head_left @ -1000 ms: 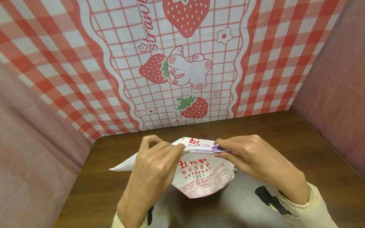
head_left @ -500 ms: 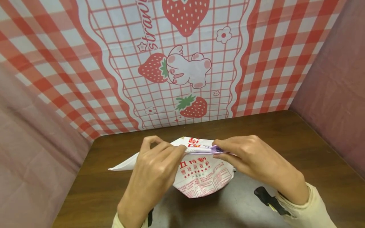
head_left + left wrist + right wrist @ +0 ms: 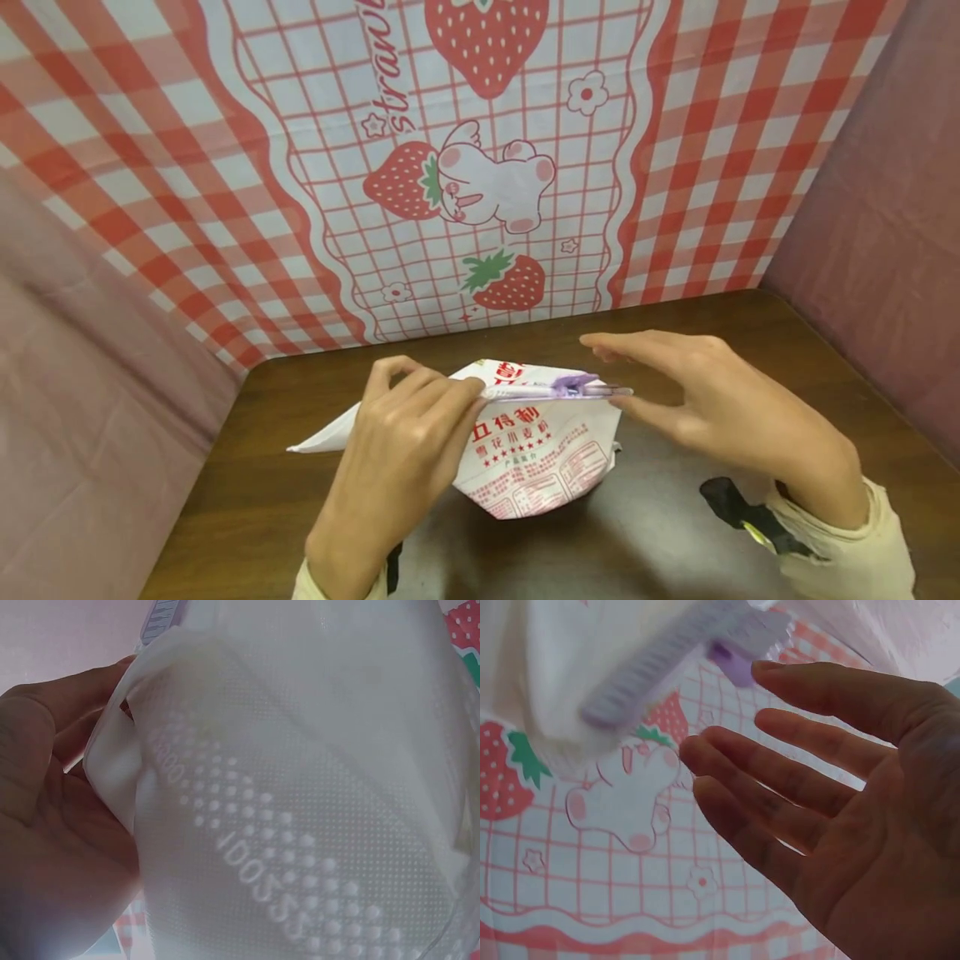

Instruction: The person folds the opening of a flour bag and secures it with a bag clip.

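Observation:
A white flour bag (image 3: 517,467) with red print stands on the table, its top folded over. Along that fold lies a purple bag sealing clip (image 3: 573,387), also visible in the right wrist view as a ribbed purple bar (image 3: 656,667). My left hand (image 3: 405,437) pinches the folded top near the clip's left end. In the left wrist view, white bag material (image 3: 300,750) hides part of the left hand (image 3: 67,765). My right hand (image 3: 697,400), its fingers and thumb spread, is just off the clip's right end. Nothing is held in the right hand (image 3: 840,795).
The brown wooden table (image 3: 750,350) has a grey surface (image 3: 637,533) near the front. A strawberry-patterned cloth (image 3: 480,167) hangs behind it. Pink curtains (image 3: 870,208) close off both sides. Left of the left hand, a white bag corner (image 3: 322,433) sticks out.
My right hand has let go of the clip, spread its fingers and moved right, leaving the clip's right end uncovered. The left hand has stayed in place on the bag.

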Action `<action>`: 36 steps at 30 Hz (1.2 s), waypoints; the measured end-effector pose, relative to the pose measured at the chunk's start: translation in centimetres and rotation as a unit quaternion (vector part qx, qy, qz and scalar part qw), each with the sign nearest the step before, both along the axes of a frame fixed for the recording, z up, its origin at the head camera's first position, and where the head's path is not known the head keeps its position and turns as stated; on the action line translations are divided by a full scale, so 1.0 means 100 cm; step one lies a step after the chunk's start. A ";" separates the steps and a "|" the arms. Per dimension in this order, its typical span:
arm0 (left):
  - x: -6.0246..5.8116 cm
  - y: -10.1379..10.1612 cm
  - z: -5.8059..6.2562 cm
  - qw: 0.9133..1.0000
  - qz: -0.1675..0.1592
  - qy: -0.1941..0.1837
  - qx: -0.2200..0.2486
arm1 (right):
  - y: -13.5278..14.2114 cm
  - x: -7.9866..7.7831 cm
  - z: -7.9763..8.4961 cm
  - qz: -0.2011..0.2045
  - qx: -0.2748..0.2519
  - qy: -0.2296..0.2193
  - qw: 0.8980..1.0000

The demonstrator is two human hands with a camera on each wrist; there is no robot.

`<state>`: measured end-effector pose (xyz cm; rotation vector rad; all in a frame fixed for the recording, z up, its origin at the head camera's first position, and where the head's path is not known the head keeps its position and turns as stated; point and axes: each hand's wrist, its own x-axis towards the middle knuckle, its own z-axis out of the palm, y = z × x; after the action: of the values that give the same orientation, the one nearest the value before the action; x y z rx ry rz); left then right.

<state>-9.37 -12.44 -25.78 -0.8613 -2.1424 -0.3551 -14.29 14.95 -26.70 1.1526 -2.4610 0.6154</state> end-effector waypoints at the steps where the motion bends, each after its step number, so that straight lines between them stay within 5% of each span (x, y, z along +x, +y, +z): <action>1: 0.000 0.000 0.000 1.000 0.001 -0.004 0.001 | 0.003 0.000 0.001 -0.006 0.002 0.004 1.000; 7: 0.003 0.000 0.001 1.000 0.002 -0.010 0.018 | 0.011 0.000 0.002 -0.027 0.011 0.001 1.000; 18: 0.015 0.002 0.009 0.999 -0.008 0.001 0.033 | -0.005 0.007 -0.002 0.041 0.012 -0.053 0.998; 29: 0.025 0.011 0.021 0.988 -0.081 0.121 0.057 | -0.015 -0.006 -0.010 0.019 -0.020 -0.032 0.999; 36: 0.029 0.014 0.020 0.983 -0.093 0.144 0.061 | -0.023 -0.030 -0.025 0.017 -0.081 -0.045 0.996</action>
<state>-6.46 -10.99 -23.76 -0.9810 -1.7629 -0.4236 -17.25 12.60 -29.19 1.1284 -2.4155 0.8782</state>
